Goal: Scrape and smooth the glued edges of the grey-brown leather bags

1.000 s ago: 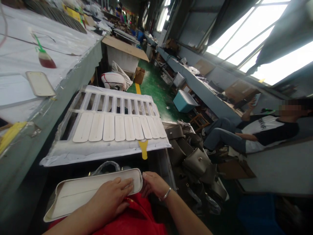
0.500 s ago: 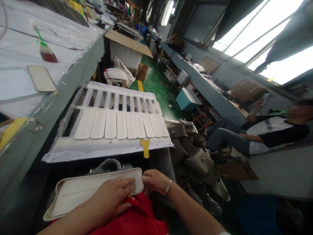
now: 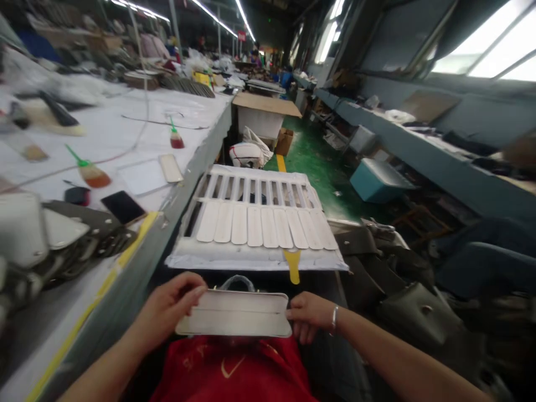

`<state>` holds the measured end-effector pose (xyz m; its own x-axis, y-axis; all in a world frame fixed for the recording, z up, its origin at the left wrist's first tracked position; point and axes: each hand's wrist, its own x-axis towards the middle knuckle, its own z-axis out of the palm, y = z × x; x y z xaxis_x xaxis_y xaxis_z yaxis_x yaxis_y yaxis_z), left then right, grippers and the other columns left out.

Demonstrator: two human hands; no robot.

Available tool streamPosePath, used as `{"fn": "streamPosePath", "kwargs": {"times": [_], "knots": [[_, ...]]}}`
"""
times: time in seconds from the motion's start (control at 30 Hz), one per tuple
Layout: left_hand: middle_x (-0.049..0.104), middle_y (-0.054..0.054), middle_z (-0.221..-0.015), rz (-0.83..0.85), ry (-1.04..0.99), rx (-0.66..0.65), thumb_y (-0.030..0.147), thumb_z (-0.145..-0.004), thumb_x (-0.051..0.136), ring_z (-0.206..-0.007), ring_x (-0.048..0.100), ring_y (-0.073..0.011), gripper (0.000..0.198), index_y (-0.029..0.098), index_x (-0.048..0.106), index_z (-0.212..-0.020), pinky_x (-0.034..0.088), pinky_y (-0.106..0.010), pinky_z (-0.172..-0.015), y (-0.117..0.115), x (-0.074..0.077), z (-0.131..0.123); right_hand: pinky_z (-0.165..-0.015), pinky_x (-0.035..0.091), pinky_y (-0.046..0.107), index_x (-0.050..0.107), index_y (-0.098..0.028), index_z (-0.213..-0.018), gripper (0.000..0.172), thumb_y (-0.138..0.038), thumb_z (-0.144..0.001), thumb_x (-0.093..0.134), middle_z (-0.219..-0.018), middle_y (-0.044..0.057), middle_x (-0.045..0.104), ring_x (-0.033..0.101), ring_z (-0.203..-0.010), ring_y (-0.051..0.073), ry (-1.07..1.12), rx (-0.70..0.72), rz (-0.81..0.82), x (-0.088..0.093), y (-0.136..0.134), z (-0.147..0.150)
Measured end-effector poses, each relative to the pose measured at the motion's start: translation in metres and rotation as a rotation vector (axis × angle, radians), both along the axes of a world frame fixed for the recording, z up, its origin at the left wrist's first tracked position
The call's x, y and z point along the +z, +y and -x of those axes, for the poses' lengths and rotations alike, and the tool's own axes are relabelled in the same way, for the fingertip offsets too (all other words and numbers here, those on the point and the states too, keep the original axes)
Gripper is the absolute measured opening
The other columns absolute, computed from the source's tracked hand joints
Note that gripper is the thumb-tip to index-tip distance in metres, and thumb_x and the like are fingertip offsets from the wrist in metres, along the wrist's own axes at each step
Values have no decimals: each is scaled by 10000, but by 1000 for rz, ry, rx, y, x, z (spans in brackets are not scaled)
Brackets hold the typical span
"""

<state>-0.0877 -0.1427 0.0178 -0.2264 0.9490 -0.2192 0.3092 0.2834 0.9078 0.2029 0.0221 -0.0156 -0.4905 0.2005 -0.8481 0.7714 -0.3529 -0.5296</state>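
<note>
A long cream panel with rounded corners (image 3: 237, 315) lies across my lap, above my red top. My left hand (image 3: 170, 304) grips its left end, fingers curled over the top edge. At the right end my right hand (image 3: 310, 318), with a bracelet on the wrist, pinches the panel's edge. Just beyond the panel stands a white slatted rack (image 3: 255, 254) bearing a row of several cream strips (image 3: 268, 226). A yellow tool (image 3: 292, 266) hangs over the rack's near edge.
A long white worktable (image 3: 138, 134) runs along the left with brushes (image 3: 90, 172), a dark phone (image 3: 123, 206), a small cream panel (image 3: 171, 167) and grey bag parts (image 3: 79, 240). Grey bags (image 3: 402, 290) are piled at the right. A teal bin (image 3: 377, 181) stands on the green floor.
The view has swung left toward the worktable. My left hand moved from lying flat on the panel to gripping its left end, and the panel now lies level between both hands.
</note>
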Motion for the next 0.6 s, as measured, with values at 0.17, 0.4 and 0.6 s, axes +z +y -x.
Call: {"fn": "streamPosePath", "kwargs": {"times": [0.17, 0.4, 0.6], "knots": [[407, 73, -565, 224, -298, 131, 500, -752, 574, -490, 393, -64, 366, 179, 400, -727, 301, -159, -429, -37, -36, 53, -369, 458, 185, 450, -150, -718, 384, -502, -739, 603, -564, 38, 622, 603, -445, 138, 41, 36, -39, -4, 2, -1], [428, 70, -612, 299, -513, 32, 488, -731, 610, -546, 436, -77, 421, 194, 312, -694, 445, -209, -497, -22, -56, 36, -384, 475, 185, 493, -128, -716, 291, -398, -783, 579, -576, 48, 627, 609, -455, 133, -19, 63, 10, 4, 8, 5], [428, 74, -615, 485, -449, -46, 520, -712, 604, -566, 458, -94, 444, 201, 296, -683, 425, -198, -487, -7, -54, 51, -379, 474, 199, 485, -114, -678, 225, -265, -844, 501, -548, 47, 615, 604, -441, 139, -43, -40, 29, 1, 5, 14]]}}
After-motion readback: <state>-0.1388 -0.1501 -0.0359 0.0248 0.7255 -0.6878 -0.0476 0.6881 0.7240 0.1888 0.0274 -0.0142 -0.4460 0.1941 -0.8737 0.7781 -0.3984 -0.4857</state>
